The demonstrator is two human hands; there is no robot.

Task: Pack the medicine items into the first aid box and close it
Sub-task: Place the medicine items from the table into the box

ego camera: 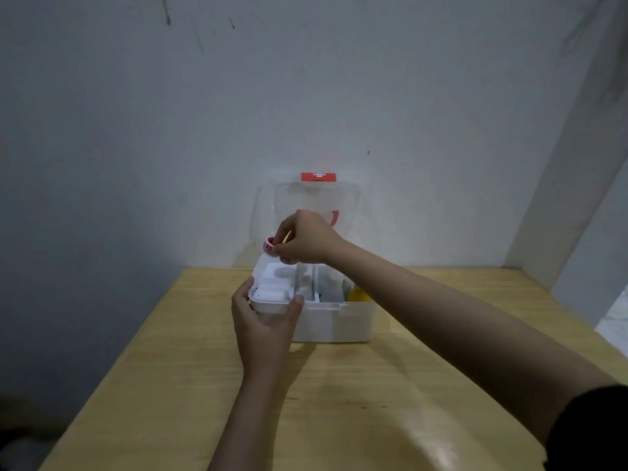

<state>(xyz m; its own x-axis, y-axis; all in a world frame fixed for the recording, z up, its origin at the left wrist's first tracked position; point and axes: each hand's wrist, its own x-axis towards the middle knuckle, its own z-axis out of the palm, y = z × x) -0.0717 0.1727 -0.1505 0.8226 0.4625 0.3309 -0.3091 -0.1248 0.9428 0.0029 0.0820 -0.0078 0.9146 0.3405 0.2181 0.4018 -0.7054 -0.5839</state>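
Note:
A white first aid box (334, 322) stands open on the wooden table, its clear lid (316, 202) upright against the wall with a red latch (318, 177) on top. My left hand (263, 322) grips the front left corner of a white inner tray (272, 294) resting in the box. My right hand (304, 237) hovers over the tray's left side and pinches a small red and white item (268, 246). Inside the box on the right lies a yellow item (356, 295); other contents are washed out.
The wooden table (339, 402) runs to a grey wall behind the box. A white wall panel (577, 198) closes off the right side. The table's left edge drops off into shadow.

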